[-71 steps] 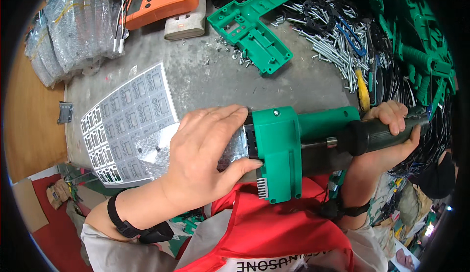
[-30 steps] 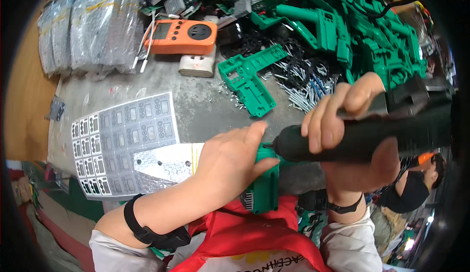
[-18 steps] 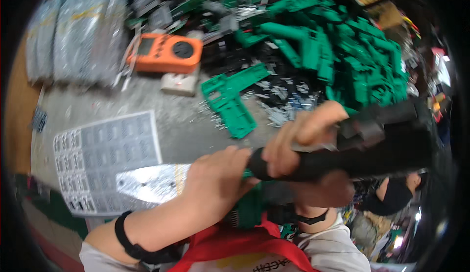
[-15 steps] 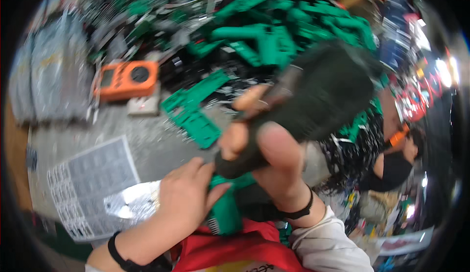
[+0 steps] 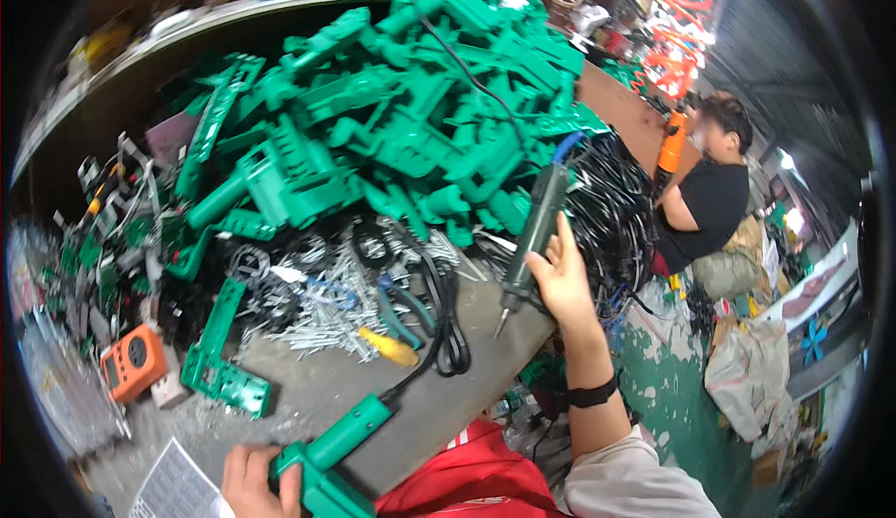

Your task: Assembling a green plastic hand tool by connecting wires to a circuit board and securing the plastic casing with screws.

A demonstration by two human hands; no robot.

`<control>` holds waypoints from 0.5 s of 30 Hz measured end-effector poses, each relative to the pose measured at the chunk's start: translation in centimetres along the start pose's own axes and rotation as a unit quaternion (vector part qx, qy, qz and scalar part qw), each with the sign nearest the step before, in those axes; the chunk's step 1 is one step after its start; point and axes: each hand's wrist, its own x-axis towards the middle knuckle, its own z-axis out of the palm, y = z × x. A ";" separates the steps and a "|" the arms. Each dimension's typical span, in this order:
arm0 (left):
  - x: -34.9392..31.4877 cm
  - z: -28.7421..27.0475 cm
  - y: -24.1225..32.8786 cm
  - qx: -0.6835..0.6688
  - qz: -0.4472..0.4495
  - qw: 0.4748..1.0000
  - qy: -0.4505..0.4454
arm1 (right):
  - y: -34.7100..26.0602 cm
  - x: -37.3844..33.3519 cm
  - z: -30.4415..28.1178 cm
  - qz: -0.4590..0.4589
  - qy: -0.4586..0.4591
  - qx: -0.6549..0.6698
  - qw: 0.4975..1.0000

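Observation:
At the lower edge, my left hand (image 5: 257, 483) is closed around the grip of a green drill-shaped plastic housing (image 5: 347, 432), from whose end a black cord runs out. My right hand (image 5: 565, 280), farther right, has its thumb and fingers against the side of a dark green electric screwdriver (image 5: 536, 224). The screwdriver tilts, its metal bit pointing down over the bench edge and its blue cord end up. Some fingers behind it are hidden.
Green housing parts (image 5: 401, 117) are heaped at the back. Before them lie loose screws (image 5: 322, 317), pliers (image 5: 399, 317) with a yellow-handled tool (image 5: 387, 345), and black cords (image 5: 611, 201). An orange multimeter (image 5: 133, 363) is at left; a person in black (image 5: 709, 205) works at right.
The view has swung rightward. The screwdriver has moved from close before me, above the housing, to farther right and away, with my right hand. My left hand stays by the housing.

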 end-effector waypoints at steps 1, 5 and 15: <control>-0.2 0.1 0.2 0.004 0.036 0.998 0.060 | -0.3 -0.1 -0.4 -0.012 -0.023 -0.052 0.998; -1.6 0.3 -1.1 0.019 0.024 1.000 0.005 | -2.3 4.3 -8.4 0.081 0.030 -0.233 0.969; -3.7 -0.1 -2.1 0.036 0.033 0.996 0.081 | 0.4 24.7 -22.7 -0.171 0.214 -0.510 0.815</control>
